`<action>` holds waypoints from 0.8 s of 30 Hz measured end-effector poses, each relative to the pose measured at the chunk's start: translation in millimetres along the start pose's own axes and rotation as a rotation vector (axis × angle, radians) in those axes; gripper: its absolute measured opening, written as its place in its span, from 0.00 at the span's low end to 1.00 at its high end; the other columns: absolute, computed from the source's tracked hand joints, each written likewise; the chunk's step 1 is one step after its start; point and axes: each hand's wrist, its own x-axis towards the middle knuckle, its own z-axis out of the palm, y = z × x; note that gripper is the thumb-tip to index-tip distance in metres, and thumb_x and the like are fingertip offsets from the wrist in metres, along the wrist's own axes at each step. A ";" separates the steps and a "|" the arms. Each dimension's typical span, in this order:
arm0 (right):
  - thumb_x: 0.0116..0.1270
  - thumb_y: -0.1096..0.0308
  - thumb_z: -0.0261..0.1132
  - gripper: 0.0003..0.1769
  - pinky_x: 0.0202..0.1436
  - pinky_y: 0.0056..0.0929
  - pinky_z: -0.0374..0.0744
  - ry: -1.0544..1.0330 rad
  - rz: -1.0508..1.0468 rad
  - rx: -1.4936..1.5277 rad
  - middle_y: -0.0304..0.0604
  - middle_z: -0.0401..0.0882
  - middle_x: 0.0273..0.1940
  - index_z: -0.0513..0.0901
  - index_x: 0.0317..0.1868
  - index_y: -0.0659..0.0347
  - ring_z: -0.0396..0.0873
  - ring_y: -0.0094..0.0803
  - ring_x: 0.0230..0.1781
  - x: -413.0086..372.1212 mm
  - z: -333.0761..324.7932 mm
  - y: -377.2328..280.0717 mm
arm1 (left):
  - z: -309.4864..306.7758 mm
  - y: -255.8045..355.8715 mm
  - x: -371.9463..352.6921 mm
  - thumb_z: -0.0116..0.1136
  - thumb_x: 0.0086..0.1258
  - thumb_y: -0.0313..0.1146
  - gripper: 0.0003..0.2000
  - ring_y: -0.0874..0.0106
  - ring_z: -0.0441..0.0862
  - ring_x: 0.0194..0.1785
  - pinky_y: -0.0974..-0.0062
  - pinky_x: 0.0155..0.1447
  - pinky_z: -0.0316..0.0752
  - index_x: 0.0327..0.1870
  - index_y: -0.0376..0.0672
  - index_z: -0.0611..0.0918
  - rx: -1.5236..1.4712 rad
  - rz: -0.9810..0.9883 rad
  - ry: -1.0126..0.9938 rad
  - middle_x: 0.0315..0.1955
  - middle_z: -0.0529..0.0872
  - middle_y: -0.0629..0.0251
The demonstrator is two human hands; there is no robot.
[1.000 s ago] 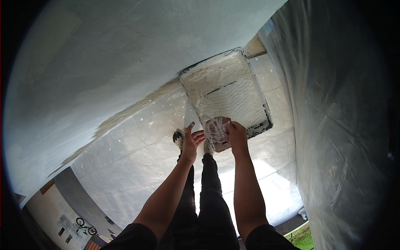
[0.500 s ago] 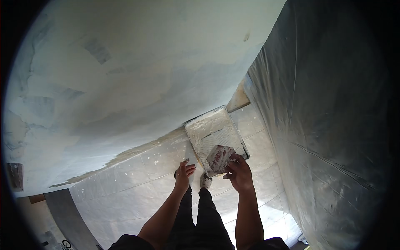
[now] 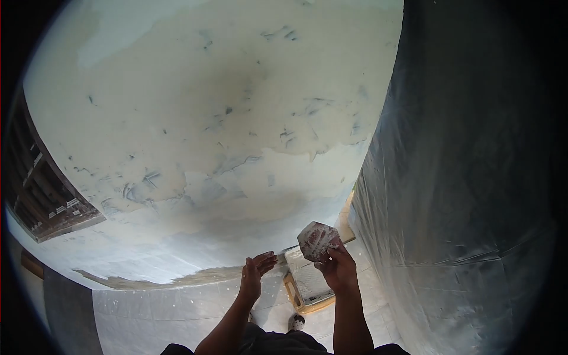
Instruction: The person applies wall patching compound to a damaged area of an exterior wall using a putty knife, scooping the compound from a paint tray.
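Note:
My right hand (image 3: 341,270) grips a flat, many-sided plastic scraper (image 3: 316,239), reddish brown and smeared with white filler. It is held up in front of the patchy wall (image 3: 219,71), which has pale filler coats and dark scuffs. Nothing is in my left hand (image 3: 253,279); its fingers stretch toward the right, near the wall's lower part. Below the scraper, a tray (image 3: 312,285) coated with white filler is partly hidden by it and by my right hand. A yellowish frame or stool (image 3: 291,291) shows under the tray.
Clear plastic sheeting (image 3: 438,248) hangs along the right side. Sheeting or pale tiles spotted with white cover the floor (image 3: 171,313). A dark framed opening (image 3: 44,183) is set in the wall at left. My shoe (image 3: 296,322) is near the tray.
My view has tilted up, showing more of the wall. The scraper, still in my right hand, has risen from over the tray to in front of the wall's base. The left hand stays empty.

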 end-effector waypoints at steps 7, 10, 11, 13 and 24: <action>0.80 0.65 0.48 0.20 0.62 0.52 0.83 -0.156 -0.054 0.075 0.52 0.76 0.61 0.68 0.68 0.61 0.79 0.46 0.60 14.2 79.0 46.7 | -67.8 79.3 2.8 0.23 0.73 0.74 0.49 0.54 0.80 0.64 0.56 0.71 0.69 0.64 0.30 0.76 -0.015 0.230 -0.009 0.57 0.83 0.46; 0.83 0.48 0.43 0.28 0.63 0.53 0.81 -0.169 -0.098 0.038 0.52 0.75 0.63 0.67 0.69 0.61 0.78 0.49 0.62 22.0 124.8 77.2 | -115.7 113.0 7.2 0.26 0.71 0.75 0.50 0.53 0.81 0.63 0.54 0.71 0.70 0.62 0.28 0.76 -0.020 0.334 -0.018 0.56 0.83 0.45; 0.83 0.46 0.42 0.30 0.64 0.54 0.80 -0.107 -0.113 0.040 0.53 0.75 0.64 0.67 0.69 0.61 0.77 0.50 0.63 10.5 137.8 87.6 | -130.0 122.9 -6.0 0.25 0.72 0.75 0.50 0.54 0.81 0.63 0.55 0.71 0.70 0.62 0.28 0.76 0.003 0.367 -0.029 0.57 0.83 0.46; 0.83 0.43 0.39 0.32 0.66 0.54 0.79 -0.098 -0.125 0.052 0.53 0.74 0.65 0.67 0.69 0.60 0.75 0.52 0.65 21.1 172.6 104.9 | -167.0 148.4 -3.8 0.25 0.72 0.75 0.50 0.54 0.81 0.63 0.55 0.71 0.70 0.61 0.27 0.76 0.027 0.441 -0.015 0.57 0.83 0.46; 0.76 0.51 0.52 0.26 0.53 0.49 0.88 -0.488 -0.570 0.008 0.50 0.84 0.54 0.76 0.61 0.65 0.85 0.44 0.53 8.3 385.8 71.5 | -278.5 409.2 -17.8 0.37 0.70 0.76 0.48 0.54 0.79 0.65 0.60 0.67 0.74 0.64 0.31 0.78 0.705 1.171 -0.095 0.62 0.79 0.46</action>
